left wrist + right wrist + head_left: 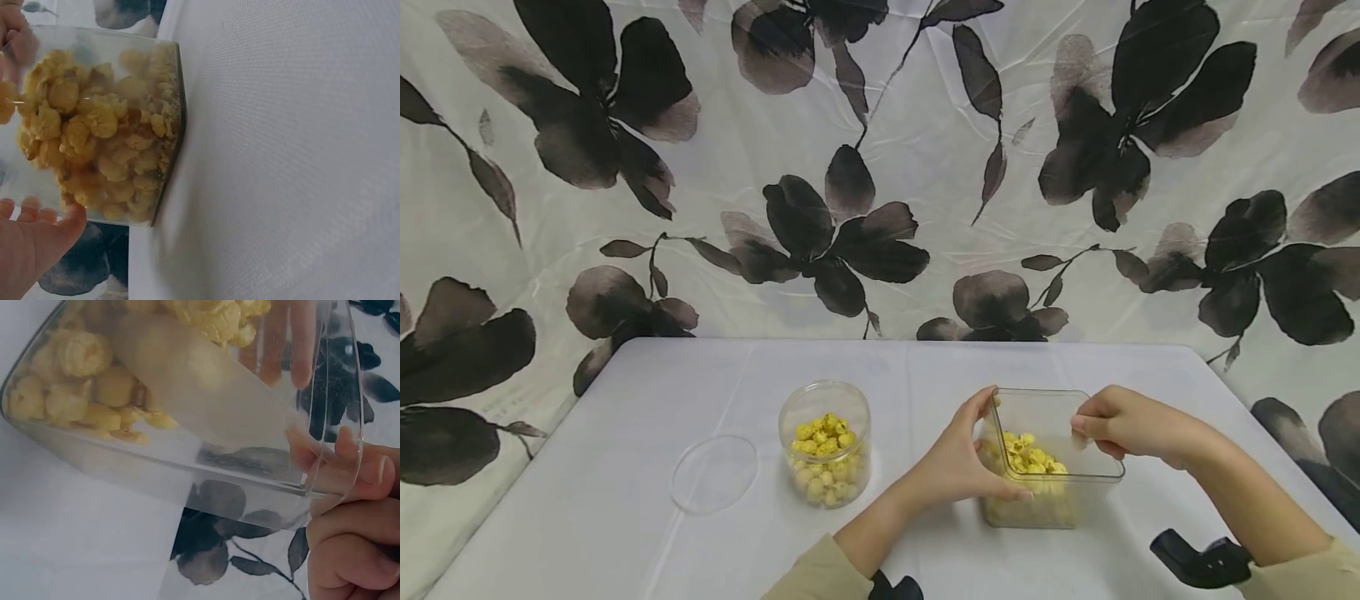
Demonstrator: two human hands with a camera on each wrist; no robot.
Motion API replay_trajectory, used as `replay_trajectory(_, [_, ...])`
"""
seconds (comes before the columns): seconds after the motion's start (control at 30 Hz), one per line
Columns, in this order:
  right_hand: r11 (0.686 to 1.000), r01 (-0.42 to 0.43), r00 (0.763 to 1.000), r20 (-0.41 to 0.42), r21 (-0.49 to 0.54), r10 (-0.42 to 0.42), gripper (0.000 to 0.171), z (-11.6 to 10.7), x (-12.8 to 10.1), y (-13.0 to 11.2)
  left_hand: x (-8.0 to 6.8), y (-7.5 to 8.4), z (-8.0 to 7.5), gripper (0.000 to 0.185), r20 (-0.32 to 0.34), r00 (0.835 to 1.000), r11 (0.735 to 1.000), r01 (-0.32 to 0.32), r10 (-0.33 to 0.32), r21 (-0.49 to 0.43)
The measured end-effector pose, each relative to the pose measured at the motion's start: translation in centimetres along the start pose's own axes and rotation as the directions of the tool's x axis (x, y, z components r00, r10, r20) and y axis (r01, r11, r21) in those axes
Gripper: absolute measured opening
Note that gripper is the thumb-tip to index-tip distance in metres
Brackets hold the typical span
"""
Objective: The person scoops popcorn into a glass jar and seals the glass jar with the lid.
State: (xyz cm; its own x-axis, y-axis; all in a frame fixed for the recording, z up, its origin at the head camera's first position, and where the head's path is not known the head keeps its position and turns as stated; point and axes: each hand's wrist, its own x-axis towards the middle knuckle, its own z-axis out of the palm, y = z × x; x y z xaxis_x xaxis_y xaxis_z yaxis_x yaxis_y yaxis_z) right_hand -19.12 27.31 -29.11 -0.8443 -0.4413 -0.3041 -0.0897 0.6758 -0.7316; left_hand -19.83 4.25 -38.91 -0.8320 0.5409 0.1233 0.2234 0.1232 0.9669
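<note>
A clear rectangular box (1060,507) holds yellow popcorn (1032,454), heaped toward its left side. My left hand (958,462) grips the box from the left, thumb along the front wall and fingers round the back. My right hand (1131,425) is at the box's right rim, its fingers curled on a pale, translucent scoop (206,387). In the right wrist view the scoop's broad part slants down inside the box among the popcorn; its exact shape is blurred by the clear wall. A round clear jar (825,450), well filled with popcorn, stands left of my left hand.
A thin, clear round lid (715,473) lies flat on the white-covered table (587,533) left of the jar. Behind the table's far edge hangs a floral cloth (865,167). Dark wrist-camera straps (1202,560) sit near my sleeves.
</note>
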Motion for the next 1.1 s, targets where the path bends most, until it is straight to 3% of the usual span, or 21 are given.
replay_trajectory(0.33, [0.998,0.001,1.000,0.015,0.068,-0.002,0.026,0.4,-0.7,0.2,0.0,0.0,0.0,0.113,-0.002,1.000,1.000,0.002,-0.002,0.012])
replay_trajectory(0.9, [0.975,0.060,0.996,0.059,0.213,-0.074,0.031,0.6,-1.2,0.9,-0.1,-0.1,-0.1,0.114,-0.005,1.000,1.000,0.004,-0.004,0.007])
replay_trajectory(1.1, [0.973,0.045,0.997,0.057,0.227,-0.059,0.029,0.9,-1.5,0.9,0.0,-0.1,-0.1,0.113,0.000,1.000,1.000,0.009,-0.009,0.006])
